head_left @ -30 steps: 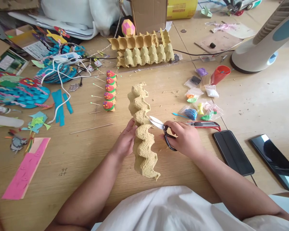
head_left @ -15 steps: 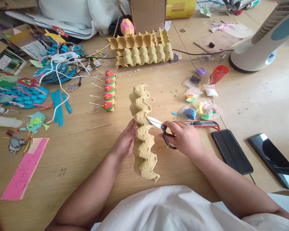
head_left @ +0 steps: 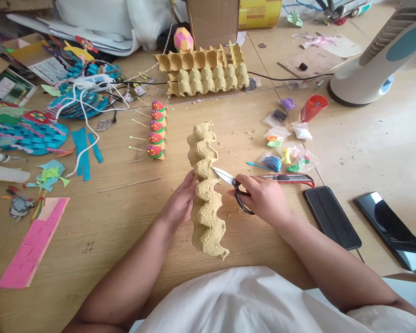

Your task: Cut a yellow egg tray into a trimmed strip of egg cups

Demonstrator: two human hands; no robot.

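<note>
A long strip of yellowish egg carton (head_left: 210, 212) with a row of bumps stands lengthwise in front of me. My left hand (head_left: 180, 198) grips its left side near the middle, some fingertips hidden behind it. In my right hand (head_left: 265, 196) is a pair of scissors (head_left: 241, 196) with black handles. Their blades look closed or nearly so, and the tip meets the strip's right edge between two bumps. Beyond my left hand, a row of painted red and green egg-carton cups (head_left: 156, 132) with pins sits on the table.
More egg-carton pieces (head_left: 211, 78) lie at the back. To the right are a red utility knife (head_left: 291, 178), bags of coloured clay (head_left: 273, 163), a red cup (head_left: 314, 107), two phones (head_left: 333, 217) and a white appliance base (head_left: 360, 85). A thin stick (head_left: 130, 185) and pink paper (head_left: 33, 245) lie left.
Almost nothing differs. The view has shifted very slightly, while both hands, the scissors and the carton strip keep nearly the same positions.
</note>
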